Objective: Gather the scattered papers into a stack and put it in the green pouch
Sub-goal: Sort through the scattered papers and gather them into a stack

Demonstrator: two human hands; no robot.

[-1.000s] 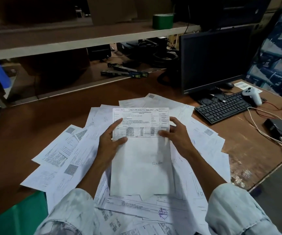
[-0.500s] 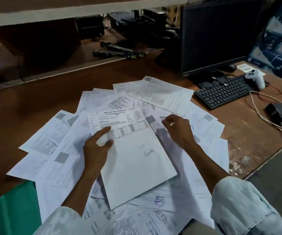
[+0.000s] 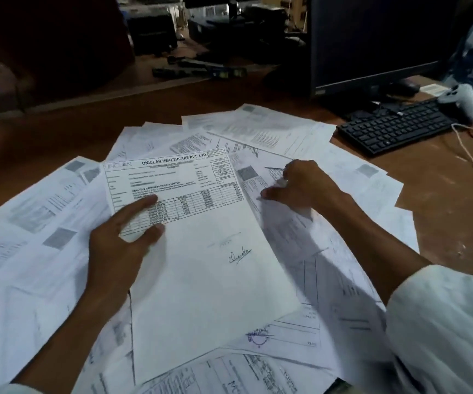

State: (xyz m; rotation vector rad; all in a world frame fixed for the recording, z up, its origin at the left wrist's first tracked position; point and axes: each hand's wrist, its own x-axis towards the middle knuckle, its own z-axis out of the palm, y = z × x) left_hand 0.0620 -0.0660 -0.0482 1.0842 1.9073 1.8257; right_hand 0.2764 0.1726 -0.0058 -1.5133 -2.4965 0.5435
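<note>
Pinching the sheet (image 3: 201,251), left fingers (image 3: 144,204) hold it over scattered papers (image 3: 258,129).

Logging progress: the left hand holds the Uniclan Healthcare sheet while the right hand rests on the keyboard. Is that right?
No. The head view shows the left hand holding the Uniclan Healthcare sheet, but the right hand pinches a loose paper in the pile, apart from the keyboard.

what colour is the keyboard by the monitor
The keyboard is black, keys included, seen best in the head view.
</note>
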